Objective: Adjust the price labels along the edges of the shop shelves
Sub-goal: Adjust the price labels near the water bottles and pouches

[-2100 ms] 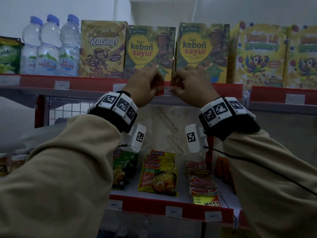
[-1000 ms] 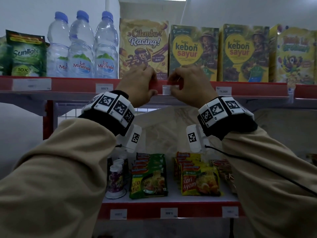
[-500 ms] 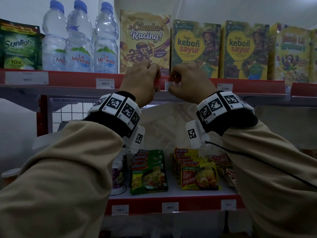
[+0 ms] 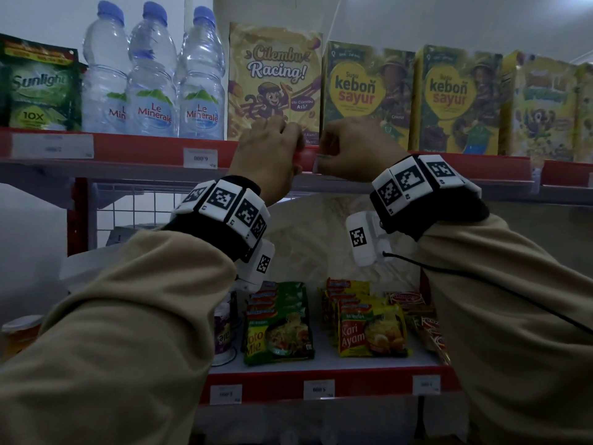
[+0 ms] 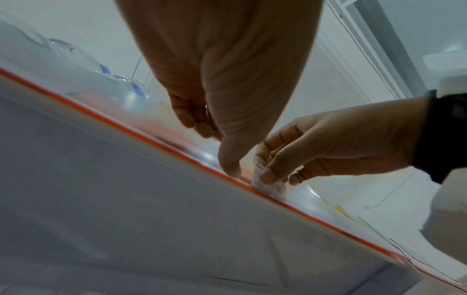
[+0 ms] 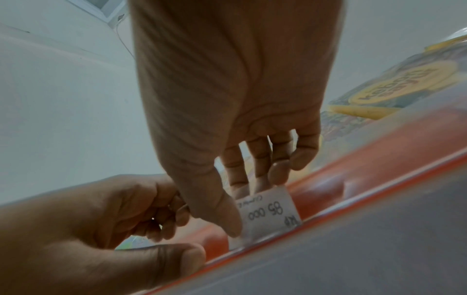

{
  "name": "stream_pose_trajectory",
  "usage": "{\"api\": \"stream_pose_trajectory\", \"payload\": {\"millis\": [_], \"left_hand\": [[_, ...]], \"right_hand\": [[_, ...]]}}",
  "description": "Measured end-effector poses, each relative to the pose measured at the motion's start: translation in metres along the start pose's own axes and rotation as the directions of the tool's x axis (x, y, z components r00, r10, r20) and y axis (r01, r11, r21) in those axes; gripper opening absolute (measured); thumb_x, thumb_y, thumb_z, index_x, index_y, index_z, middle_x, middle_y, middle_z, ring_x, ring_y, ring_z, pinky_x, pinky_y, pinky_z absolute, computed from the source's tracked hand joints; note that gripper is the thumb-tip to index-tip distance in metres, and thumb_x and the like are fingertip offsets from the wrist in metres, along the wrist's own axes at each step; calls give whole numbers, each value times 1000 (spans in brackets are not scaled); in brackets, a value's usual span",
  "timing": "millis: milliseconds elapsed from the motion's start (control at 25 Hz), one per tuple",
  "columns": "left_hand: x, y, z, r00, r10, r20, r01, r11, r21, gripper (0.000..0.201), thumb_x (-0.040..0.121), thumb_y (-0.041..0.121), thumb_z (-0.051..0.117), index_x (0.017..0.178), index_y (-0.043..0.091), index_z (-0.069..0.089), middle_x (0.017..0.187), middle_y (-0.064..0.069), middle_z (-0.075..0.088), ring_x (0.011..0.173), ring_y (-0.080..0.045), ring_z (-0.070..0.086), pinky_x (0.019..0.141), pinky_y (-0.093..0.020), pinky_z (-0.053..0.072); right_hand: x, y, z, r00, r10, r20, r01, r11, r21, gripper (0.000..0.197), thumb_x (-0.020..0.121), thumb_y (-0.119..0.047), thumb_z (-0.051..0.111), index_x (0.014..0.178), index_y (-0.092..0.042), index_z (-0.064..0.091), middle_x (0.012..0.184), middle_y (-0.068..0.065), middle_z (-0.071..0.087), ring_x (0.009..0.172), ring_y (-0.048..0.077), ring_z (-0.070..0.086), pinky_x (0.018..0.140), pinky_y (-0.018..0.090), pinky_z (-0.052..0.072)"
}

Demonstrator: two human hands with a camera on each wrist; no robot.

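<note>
A white price label reading "85 000" sits in the red label rail of the upper shelf, below the Cilembu Racing box. My right hand pinches this label's left end between thumb and fingers. In the head view only a sliver of the label shows between the hands. My left hand grips the rail just left of it, fingers curled over the top and thumb pressed on the front. In the left wrist view, the left hand meets the label.
More labels sit on the same rail: a small upside-down one under the water bottles and a wide one under the Sunlight pouch. Kebon sayur boxes stand to the right. The lower shelf holds noodle packs and its own labels.
Both hands slid left along the upper rail, from under the kebon sayur boxes to under the Cilembu Racing box. They have closed in on the label, which now shows less.
</note>
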State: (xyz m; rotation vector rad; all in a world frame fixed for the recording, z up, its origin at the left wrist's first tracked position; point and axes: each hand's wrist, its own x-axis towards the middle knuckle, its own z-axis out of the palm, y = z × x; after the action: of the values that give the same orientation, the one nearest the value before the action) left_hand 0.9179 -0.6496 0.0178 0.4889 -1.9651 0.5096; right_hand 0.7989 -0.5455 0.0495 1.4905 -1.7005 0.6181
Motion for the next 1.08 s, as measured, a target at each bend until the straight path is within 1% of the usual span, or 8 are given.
{"api": "stream_pose_trajectory", "payload": {"millis": [240,320,480,600,720,800,880,1080], "left_hand": [[1,0,1,1000,1,-13,-1,1000,-20,38,84,26,68,116,17,51,120,-9,49,113,-28,42,95,-38,33],[1,-1,1,1000,-2,-17,1,999,-54,37,83,27,69,115,18,52,120,-8,49,113,-28,42,96,-37,33],[2,-8,1,1000,-28,-7,27,987,-156,31,85,33,66,111,20,56,115,-6,52,112,-26,43,97,-36,32],[4,-14,1,996,-20,-85,-14,926,-378,33,97,39,47,104,10,59,94,-3,53,97,-27,51,82,-32,35],[2,-17,4,991,-27,-131,-40,875,-482,39,94,45,49,95,8,62,86,-5,58,86,-24,55,77,-34,42],[2,-17,9,993,-17,-113,-29,920,-392,33,92,42,55,96,11,63,93,-10,59,94,-27,52,85,-37,40],[3,-17,11,994,-31,-104,-8,933,-359,27,91,38,58,98,13,64,100,-13,57,101,-29,48,88,-37,38],[5,-20,8,996,-30,-85,-7,917,-399,23,88,36,64,94,14,65,100,-10,57,100,-28,50,88,-36,42]], "right_hand": [[7,7,-9,996,54,69,-65,985,163,19,84,-22,68,99,-11,69,86,-1,61,81,11,55,66,22,41],[6,10,-10,995,100,-18,-88,939,331,16,84,-19,70,97,-10,70,87,3,64,80,11,58,71,25,47],[-7,4,3,928,303,-216,-27,634,773,9,82,-6,71,81,-11,63,81,11,66,70,13,62,64,22,50],[-15,-1,20,909,386,-156,-3,380,925,11,82,0,69,84,-7,60,81,14,67,71,17,65,67,26,55],[-17,-6,33,897,427,-118,21,224,974,11,84,3,65,82,-6,59,81,16,67,72,21,67,76,33,58],[-17,-9,40,898,420,-132,31,239,971,12,85,2,64,81,-9,60,85,20,67,80,29,68,81,41,57],[-19,-9,45,900,400,-172,40,317,948,9,86,-2,65,82,-10,62,88,22,68,84,31,69,78,39,58],[-24,3,41,880,382,-282,21,563,826,13,80,-17,76,76,-11,65,75,15,70,66,25,69,60,31,55]]}}
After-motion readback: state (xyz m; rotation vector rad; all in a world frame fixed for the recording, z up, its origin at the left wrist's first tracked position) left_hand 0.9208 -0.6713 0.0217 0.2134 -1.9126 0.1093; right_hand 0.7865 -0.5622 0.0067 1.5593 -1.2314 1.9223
